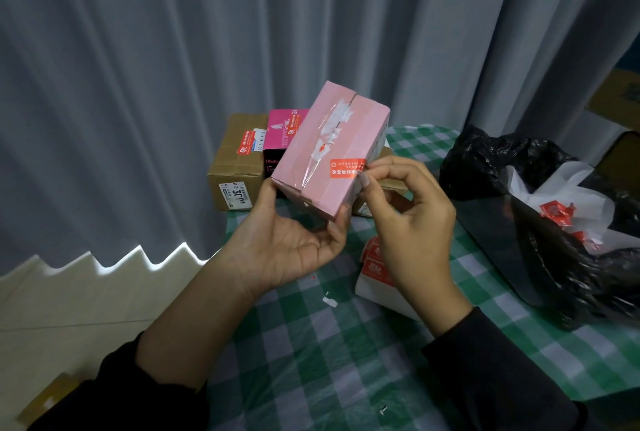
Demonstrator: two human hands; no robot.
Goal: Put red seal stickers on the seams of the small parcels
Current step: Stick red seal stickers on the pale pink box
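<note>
Nearest, two dark sleeves are reaching in over the counter (311, 354), which is wearing a green and white checked cloth with a few small paper scraps lying on it. The left hand (294, 243) is cupping the pink parcel (325, 140) from below, palm up, thumb pressing the near left corner and fingers curling round the near bottom edge, so the parcel is being held tilted above the counter. The right hand (412, 219) is pinching the right end of a red seal sticker (347, 168) between thumb and forefinger. The sticker is lying on the parcel's upper face, just to the right of the taped seam that is running down the middle. Under the right wrist, a sheet of red stickers (372, 259) is resting on the cloth. Farther right, a black plastic bag (512, 160) is slumping, with white paper and red scraps showing inside. Behind the parcel, a brown cardboard box (235, 167) and a magenta box (282, 129) are sitting side by side, each bearing a red sticker. A grey curtain (207, 32) is hanging beyond.
</note>
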